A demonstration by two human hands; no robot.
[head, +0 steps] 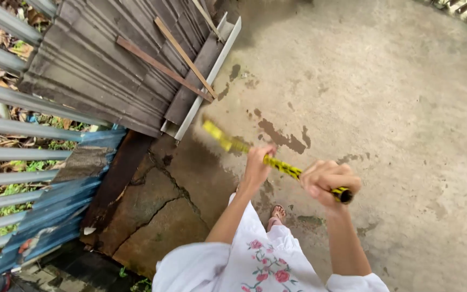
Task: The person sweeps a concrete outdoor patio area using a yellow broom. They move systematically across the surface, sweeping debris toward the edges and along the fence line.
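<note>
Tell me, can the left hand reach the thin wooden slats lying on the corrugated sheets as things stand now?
Probably not from here. The left hand is closed around the yellow-and-black stick, which the right hand also grips. The wooden slats lie well beyond it on the corrugated sheets. Nothing blocks the way; stepping closer should do.

Right of our right hand (328, 181) we see open concrete (406, 108). Left of our left hand (258, 165), stacked roofing sheets (109, 70), wood strips (160, 67) and railing (17, 146) block passage.
</note>
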